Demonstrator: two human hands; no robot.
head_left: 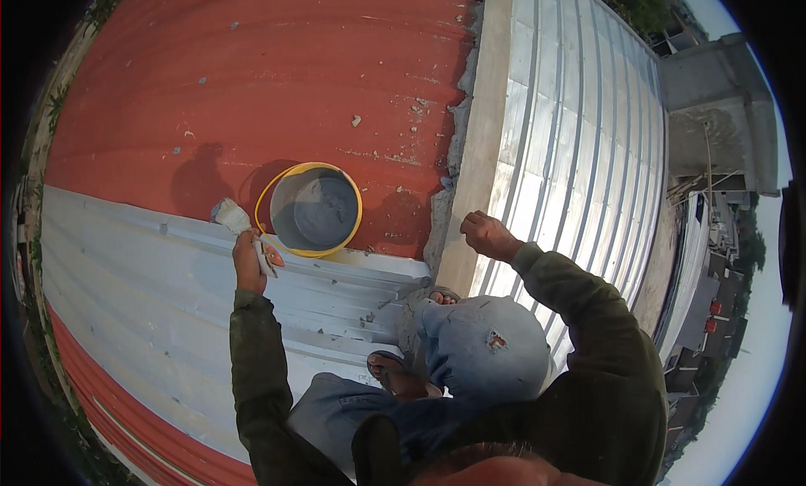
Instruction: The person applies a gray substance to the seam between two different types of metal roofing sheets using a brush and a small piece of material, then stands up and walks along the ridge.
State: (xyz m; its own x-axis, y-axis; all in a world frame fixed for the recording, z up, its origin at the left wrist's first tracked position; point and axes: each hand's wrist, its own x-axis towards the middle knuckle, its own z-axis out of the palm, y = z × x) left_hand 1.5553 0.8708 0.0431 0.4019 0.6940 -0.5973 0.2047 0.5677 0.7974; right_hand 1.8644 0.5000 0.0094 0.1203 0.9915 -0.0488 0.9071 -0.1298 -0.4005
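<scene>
My left hand (248,263) is closed around a paintbrush (230,216) whose broad head is coated whitish grey. A white and orange part shows beside the fingers, too small to make out. Just right of the brush, a bucket (317,210) with a yellow rim and handle stands on the roof, partly filled with grey, paint-like material. My right hand (490,236) is closed with the knuckles up, over the edge of a concrete ledge (482,141). Whether it holds anything small is hidden.
Red metal roofing (277,83) with loose crumbs of debris spreads ahead. Grey roofing sheets (168,267) lie at left and near my feet. Rough mortar (460,125) lines the ledge; shiny ribbed roofing (579,133) lies beyond it. A concrete structure (722,108) stands far right.
</scene>
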